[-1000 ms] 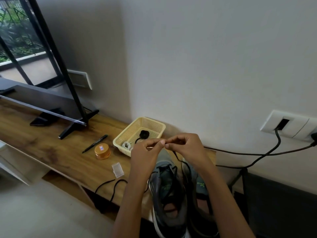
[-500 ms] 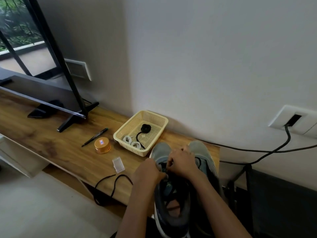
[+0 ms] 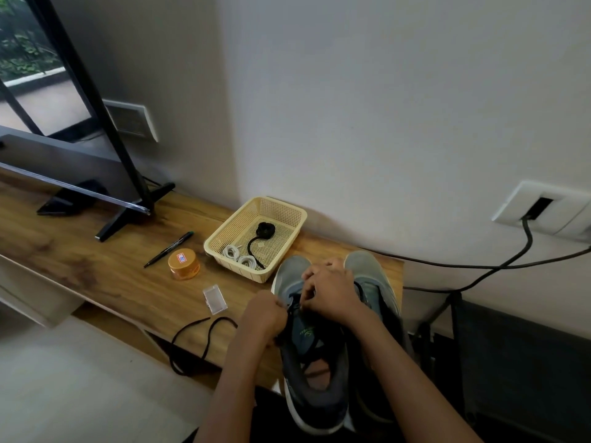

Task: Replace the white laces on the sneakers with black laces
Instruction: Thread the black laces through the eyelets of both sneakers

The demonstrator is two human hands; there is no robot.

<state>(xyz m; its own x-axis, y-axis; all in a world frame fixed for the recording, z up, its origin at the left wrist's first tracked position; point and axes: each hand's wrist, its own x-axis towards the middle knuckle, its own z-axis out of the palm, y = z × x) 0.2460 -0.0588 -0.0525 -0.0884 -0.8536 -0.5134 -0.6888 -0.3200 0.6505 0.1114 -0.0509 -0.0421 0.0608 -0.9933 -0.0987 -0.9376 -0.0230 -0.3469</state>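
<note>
Two grey sneakers stand side by side at the right end of the wooden table, toes to the wall: the left sneaker and the right sneaker. My left hand and my right hand rest on the left sneaker's eyelets, both pinched on the black lace threaded there. The lace's loose end loops over the table's front edge. A yellow basket behind holds two rolled white laces and a coiled black lace.
An orange jar, a black pen and a small clear box lie left of the sneakers. A TV on a black stand fills the far left. Cables run from a wall socket at right.
Both hands dropped from above the sneakers, where they held the lace end raised, down onto the left sneaker's eyelets. The view tilted slightly lower.
</note>
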